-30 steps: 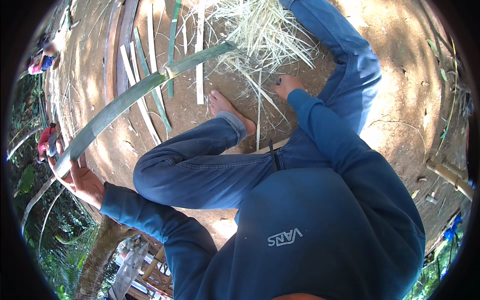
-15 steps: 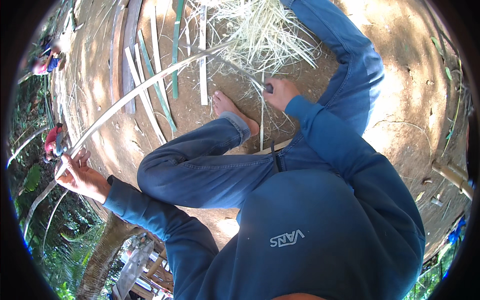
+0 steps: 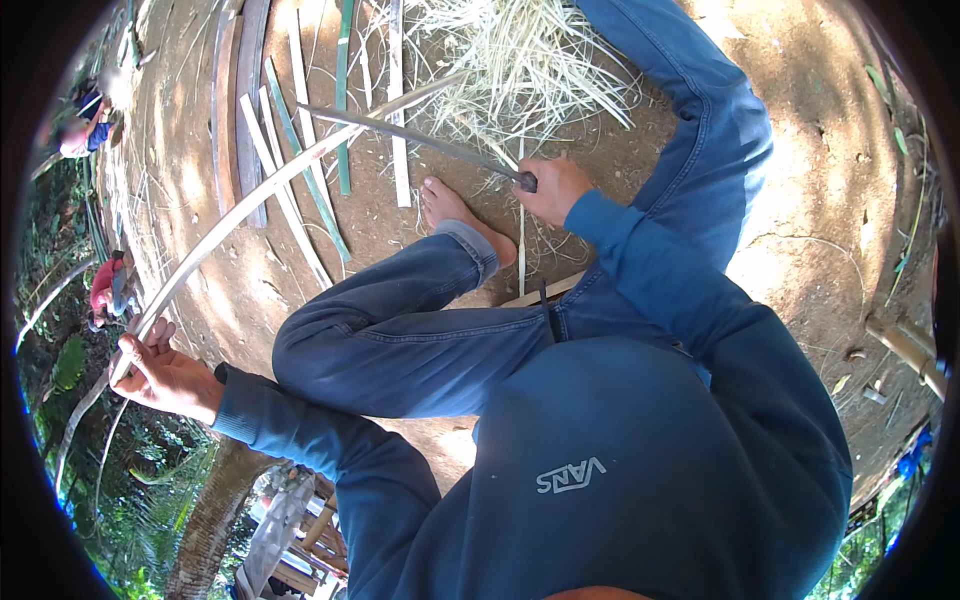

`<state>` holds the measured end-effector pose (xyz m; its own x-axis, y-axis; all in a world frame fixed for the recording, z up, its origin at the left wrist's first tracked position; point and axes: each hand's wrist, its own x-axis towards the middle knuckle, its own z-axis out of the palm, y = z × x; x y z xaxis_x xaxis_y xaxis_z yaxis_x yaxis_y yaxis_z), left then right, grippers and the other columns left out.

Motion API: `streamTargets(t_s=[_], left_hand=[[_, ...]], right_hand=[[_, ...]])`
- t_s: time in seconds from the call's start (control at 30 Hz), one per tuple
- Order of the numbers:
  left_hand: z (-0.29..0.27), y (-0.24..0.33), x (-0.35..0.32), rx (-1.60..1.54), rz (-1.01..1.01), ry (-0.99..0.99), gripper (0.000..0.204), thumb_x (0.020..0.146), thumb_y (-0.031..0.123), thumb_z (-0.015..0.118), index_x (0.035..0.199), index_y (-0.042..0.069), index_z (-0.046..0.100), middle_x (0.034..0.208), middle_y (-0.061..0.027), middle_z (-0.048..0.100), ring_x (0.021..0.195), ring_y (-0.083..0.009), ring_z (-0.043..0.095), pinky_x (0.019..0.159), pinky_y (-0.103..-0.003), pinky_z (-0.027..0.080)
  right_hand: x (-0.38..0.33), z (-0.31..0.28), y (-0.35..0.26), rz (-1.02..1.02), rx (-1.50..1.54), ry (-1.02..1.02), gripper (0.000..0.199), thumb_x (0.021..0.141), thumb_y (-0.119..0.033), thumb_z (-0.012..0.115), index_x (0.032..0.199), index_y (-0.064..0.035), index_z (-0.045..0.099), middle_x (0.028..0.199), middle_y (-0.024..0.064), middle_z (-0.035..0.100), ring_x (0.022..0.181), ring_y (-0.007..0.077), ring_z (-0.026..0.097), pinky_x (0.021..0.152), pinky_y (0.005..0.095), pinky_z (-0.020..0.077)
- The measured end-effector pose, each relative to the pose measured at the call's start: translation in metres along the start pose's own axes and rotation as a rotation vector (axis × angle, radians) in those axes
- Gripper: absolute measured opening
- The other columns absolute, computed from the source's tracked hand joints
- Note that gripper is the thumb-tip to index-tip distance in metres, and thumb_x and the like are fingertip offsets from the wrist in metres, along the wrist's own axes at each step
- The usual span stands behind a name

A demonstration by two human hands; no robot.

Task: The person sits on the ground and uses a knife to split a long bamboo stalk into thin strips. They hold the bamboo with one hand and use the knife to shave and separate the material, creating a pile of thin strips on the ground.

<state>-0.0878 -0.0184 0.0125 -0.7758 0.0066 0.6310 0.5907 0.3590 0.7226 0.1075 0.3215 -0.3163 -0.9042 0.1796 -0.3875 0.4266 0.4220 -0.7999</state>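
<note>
A long pale bamboo strip [image 3: 235, 215] slants from lower left up to the top middle. Near its lower left end my left hand [image 3: 168, 378] is closed around it, thumb against fingers. My right hand [image 3: 556, 190], in front of my bent right leg, grips the handle of a long knife [image 3: 430, 143]. Its dark, narrow blade points left and crosses the strip in the picture; whether the two touch, I cannot tell. The strip's far end reaches a heap of thin pale shavings [image 3: 530, 60].
Green and pale bamboo slats [image 3: 343, 100] lie on the dirt ground beside dark wooden boards [image 3: 251, 110]. My bare foot [image 3: 465, 220] rests near them. Two people [image 3: 107, 288] are at the far left. A tree trunk [image 3: 215, 515] stands at lower left, a bamboo pole [image 3: 905, 355] at right.
The knife's blade has swung left, its tip now past the strip on the left side. My right hand has shifted slightly left. My left hand keeps its hold on the strip.
</note>
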Motion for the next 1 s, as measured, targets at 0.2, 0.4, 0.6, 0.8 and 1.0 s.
streamTargets(t_s=[0.2, 0.4, 0.6, 0.8, 1.0], left_hand=[[0.005, 0.002, -0.003, -0.046, 0.007, -0.047, 0.023, 0.086, 0.01, 0.065, 0.094, 0.004, 0.045, 0.082, -0.0194, 0.064, 0.065, -0.0258, 0.067, 0.054, -0.03, 0.057], [0.005, -0.006, -0.001, -0.072, -0.004, -0.003, 0.026, 0.085, 0.008, 0.067, 0.091, 0.003, 0.042, 0.083, -0.0196, 0.063, 0.064, -0.027, 0.067, 0.054, -0.031, 0.057], [-0.006, -0.007, -0.009, -0.041, -0.004, 0.057, 0.031, 0.083, 0.007, 0.069, 0.09, 0.003, 0.039, 0.079, -0.0195, 0.063, 0.062, -0.0267, 0.067, 0.053, -0.031, 0.057], [0.008, -0.007, -0.016, 0.043, -0.002, 0.117, 0.032, 0.083, 0.011, 0.07, 0.091, 0.003, 0.04, 0.079, -0.0188, 0.062, 0.061, -0.0237, 0.066, 0.049, -0.028, 0.054], [0.008, -0.001, -0.015, -0.011, 0.017, 0.073, 0.032, 0.083, 0.008, 0.07, 0.09, 0.003, 0.039, 0.077, -0.0189, 0.062, 0.06, -0.0239, 0.065, 0.05, -0.028, 0.055]], right_hand=[[0.04, 0.003, 0.049, 0.356, -0.077, 0.025, 0.031, 0.078, -0.027, 0.062, 0.098, -0.0041, 0.067, 0.09, 0.0211, 0.066, 0.087, 0.0353, 0.064, 0.078, 0.0431, 0.051], [0.042, 0.004, 0.057, 0.415, -0.134, 0.024, 0.029, 0.078, -0.028, 0.061, 0.095, -0.0043, 0.067, 0.091, 0.0199, 0.067, 0.088, 0.0356, 0.064, 0.079, 0.0429, 0.0506], [0.003, 0.002, -0.012, -0.068, -0.071, -0.002, 0.023, 0.078, -0.03, 0.062, 0.088, -0.0096, 0.065, 0.074, 0.0172, 0.065, 0.071, 0.0353, 0.064, 0.067, 0.0457, 0.0508], [0.007, 0.017, -0.013, -0.163, -0.038, 0.118, 0.022, 0.078, -0.03, 0.063, 0.089, -0.011, 0.064, 0.067, 0.0172, 0.063, 0.063, 0.0366, 0.063, 0.059, 0.045, 0.0508], [-0.005, 0.004, -0.022, -0.113, -0.066, 0.03, 0.022, 0.078, -0.029, 0.064, 0.088, -0.009, 0.065, 0.07, 0.0184, 0.063, 0.069, 0.0359, 0.063, 0.064, 0.0455, 0.0505]])
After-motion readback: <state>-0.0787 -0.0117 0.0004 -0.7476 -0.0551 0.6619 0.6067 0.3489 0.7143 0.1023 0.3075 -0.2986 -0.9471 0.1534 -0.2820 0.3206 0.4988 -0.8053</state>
